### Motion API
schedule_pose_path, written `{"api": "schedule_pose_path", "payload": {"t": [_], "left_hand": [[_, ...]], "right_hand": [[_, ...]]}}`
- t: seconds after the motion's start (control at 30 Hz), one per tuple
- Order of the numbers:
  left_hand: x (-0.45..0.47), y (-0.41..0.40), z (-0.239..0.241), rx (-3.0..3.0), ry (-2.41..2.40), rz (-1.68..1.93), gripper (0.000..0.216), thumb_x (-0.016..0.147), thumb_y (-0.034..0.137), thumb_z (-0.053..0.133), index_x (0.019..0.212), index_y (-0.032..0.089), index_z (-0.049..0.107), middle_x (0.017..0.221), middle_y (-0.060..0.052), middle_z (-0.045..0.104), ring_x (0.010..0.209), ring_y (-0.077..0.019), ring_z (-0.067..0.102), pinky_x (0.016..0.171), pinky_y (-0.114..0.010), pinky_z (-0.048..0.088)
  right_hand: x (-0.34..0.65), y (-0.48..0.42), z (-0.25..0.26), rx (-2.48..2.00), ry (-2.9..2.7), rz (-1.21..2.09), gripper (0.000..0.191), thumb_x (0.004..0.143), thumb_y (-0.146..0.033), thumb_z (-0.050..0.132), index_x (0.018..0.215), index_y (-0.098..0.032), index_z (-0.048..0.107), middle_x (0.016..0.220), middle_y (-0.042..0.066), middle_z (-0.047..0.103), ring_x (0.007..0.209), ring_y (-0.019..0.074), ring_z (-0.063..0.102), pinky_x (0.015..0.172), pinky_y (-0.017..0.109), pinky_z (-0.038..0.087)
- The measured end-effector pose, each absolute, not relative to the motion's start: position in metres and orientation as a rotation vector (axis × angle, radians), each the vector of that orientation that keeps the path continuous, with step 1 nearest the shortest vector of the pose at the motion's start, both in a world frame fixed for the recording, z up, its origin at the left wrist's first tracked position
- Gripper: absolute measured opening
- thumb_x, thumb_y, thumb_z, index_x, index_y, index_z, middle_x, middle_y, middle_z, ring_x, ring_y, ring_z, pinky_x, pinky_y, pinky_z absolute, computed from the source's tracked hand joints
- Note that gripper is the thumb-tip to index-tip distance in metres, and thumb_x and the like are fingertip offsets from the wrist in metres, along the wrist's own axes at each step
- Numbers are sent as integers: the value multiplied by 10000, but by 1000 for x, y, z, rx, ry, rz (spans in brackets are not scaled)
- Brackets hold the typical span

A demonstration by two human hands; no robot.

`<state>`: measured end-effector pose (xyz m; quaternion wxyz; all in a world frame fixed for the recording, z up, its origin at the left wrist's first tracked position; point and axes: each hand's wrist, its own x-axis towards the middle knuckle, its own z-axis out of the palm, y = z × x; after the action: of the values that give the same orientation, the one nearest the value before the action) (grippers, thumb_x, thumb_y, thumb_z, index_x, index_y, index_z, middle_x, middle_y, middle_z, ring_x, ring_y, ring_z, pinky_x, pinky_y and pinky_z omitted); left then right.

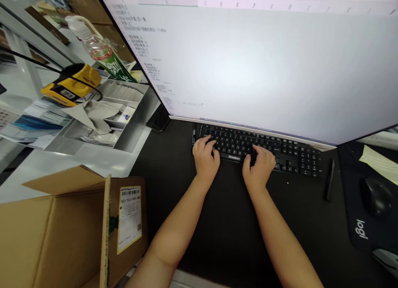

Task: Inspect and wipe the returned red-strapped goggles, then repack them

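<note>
A black keyboard lies on the black desk just below a large monitor. My left hand rests on the left end of its keys, fingers apart and slightly bent, holding nothing. Over the right part of the letter keys is my right hand, its thumb and fingers spread and nothing in its grasp. The monitor shows a spreadsheet with short lines of blurred text down its left side. Some keys are hidden under both hands.
An open cardboard box stands at lower left. Behind it sit a grey tray of papers, a yellow device and a green-labelled bottle. A phone lies by the monitor. To the right are a pen and a mouse.
</note>
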<state>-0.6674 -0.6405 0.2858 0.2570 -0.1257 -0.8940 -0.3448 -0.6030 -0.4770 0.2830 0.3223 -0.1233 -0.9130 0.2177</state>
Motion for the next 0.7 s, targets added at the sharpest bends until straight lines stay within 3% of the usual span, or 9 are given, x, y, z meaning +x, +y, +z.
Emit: {"api": "schedule_pose_path", "payload": {"t": [0.13,0.4,0.7], "left_hand": [[-668,-639,285,-482,-2401,-985,268,838,36,546,1013,170,698,1176,-105,680,1153,-267,556,1033,-478,486],[-666,-634,284,-655,-2444,-1027,229,836,79,585,1008,181,696,1139,-93,695,1125,-260,578,997,-482,513],[-668,-638,283,-633,-2430,-1073,329,810,-13,515,1006,185,691,1159,-86,691,1135,-249,573,1011,-483,511]], "right_hand": [[-603,-472,283,-403,-2374,654,287,904,-193,485,1152,-159,627,1031,88,691,1068,271,525,991,462,386],[-604,-473,285,-437,-2405,605,272,886,-199,530,1129,-165,647,1064,93,692,1086,296,514,990,498,382],[-605,-484,284,152,-2547,506,220,909,-191,584,1098,-177,695,1167,109,636,1172,279,504,1031,454,435]]}}
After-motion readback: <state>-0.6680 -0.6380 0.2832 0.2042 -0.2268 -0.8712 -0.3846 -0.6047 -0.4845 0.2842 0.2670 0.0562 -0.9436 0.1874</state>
